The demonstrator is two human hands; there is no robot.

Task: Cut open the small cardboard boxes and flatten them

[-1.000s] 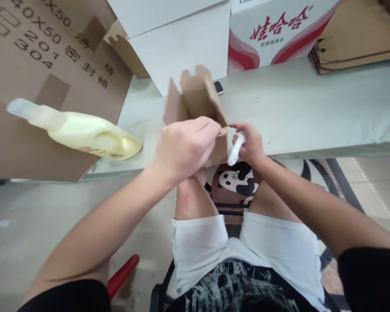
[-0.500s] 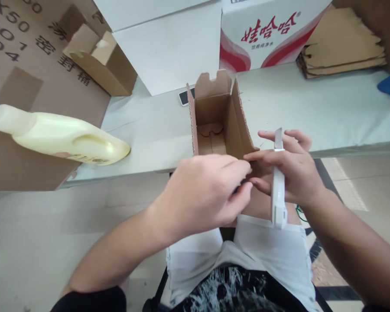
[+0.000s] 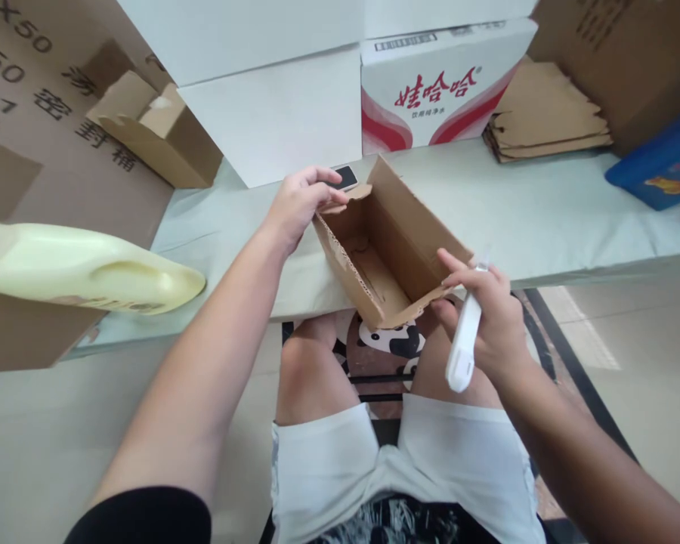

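Head cam — brown box (image 3: pixel 394 245) (open): L hand (image 3: pixel 298 202) holds flap (image 3: pixel 359 194), R hand (image 3: pixel 492 313) grips cutter (image 3: pixel 465 344)

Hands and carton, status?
Left hand at far left corner of carton. Right hand at near edge, gripping white cutter. Carton open-topped. Dark-screened device near far end.
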